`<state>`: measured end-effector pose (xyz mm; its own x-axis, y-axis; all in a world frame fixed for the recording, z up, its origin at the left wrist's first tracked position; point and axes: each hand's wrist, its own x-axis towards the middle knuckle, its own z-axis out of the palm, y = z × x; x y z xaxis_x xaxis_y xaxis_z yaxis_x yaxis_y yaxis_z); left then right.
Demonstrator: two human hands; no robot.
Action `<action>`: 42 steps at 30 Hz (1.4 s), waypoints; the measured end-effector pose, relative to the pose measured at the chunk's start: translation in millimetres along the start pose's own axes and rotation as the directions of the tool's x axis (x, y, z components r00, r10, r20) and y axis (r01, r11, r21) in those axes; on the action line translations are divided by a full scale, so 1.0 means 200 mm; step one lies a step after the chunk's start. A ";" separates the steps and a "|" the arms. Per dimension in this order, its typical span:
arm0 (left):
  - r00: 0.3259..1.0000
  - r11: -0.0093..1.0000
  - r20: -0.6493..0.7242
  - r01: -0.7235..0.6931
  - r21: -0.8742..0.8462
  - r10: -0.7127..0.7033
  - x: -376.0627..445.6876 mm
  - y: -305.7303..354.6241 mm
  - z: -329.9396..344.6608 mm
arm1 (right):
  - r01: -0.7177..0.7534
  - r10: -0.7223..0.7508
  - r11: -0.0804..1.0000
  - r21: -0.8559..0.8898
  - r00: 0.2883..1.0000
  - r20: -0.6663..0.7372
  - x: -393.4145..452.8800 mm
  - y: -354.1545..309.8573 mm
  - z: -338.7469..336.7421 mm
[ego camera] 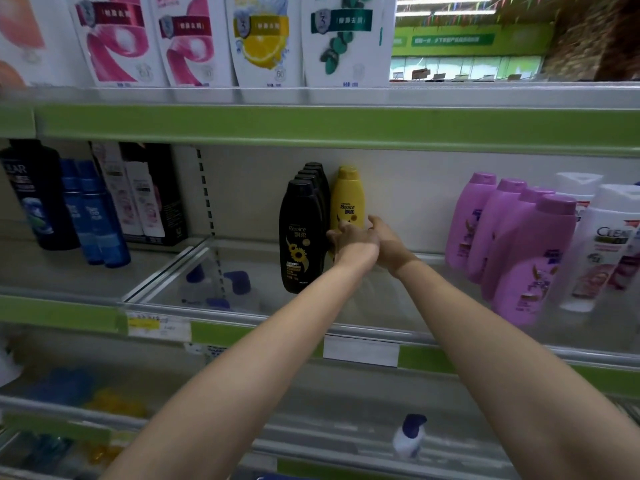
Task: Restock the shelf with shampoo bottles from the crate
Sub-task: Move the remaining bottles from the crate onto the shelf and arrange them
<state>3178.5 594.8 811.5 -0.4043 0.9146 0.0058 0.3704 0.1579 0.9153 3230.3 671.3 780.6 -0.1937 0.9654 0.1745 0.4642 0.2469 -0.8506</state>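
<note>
Both hands are reaching deep into the shelf (346,332). The left hand (349,242) and the right hand (386,242) are grasping a yellow Rejoice shampoo bottle (347,199) with curled fingers. It is standing upright at 3 o'clock of the black Rejoice bottles (301,237), touching them.

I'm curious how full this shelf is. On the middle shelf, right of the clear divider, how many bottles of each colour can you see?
Black bottles: 4
Yellow bottle: 1
Purple bottles: 4
White bottles: 2
Total: 11; more may be hidden past the right edge.
</note>
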 end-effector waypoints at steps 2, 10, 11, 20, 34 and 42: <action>0.999 0.999 0.020 -0.035 0.015 0.035 -0.01 0.00 0.00 | -0.046 0.043 0.995 -0.091 0.999 -0.030 -0.08 -0.01 -0.06; 0.996 0.998 0.060 -0.069 0.013 0.068 -0.13 0.06 0.08 | 0.007 -0.032 0.985 -0.174 0.989 -0.142 -0.39 -0.04 -0.36; 0.996 0.998 0.057 -0.060 -0.029 0.061 -0.15 0.07 0.11 | 0.019 -0.046 0.985 -0.172 0.987 -0.157 -0.45 -0.05 -0.41; 0.985 0.979 0.007 -0.171 -0.108 0.173 -0.49 0.18 0.34 | 0.213 -0.247 0.963 -0.163 0.940 -0.236 -0.91 -0.03 -0.76; 0.929 0.931 0.132 -0.358 0.074 0.347 -0.74 0.21 0.60 | 0.004 -0.019 0.997 -0.072 0.976 -0.218 -1.02 0.20 -1.01; 0.958 0.962 0.122 -0.247 -0.117 0.261 -0.59 0.15 0.55 | -0.095 0.088 0.983 0.155 0.995 0.052 -0.85 0.29 -0.95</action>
<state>3329.1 531.5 793.7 -0.1886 0.9624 0.1956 0.3582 -0.1180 0.9262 3455.6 537.1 795.5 -0.1969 0.9777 0.0731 0.3407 0.1381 -0.9300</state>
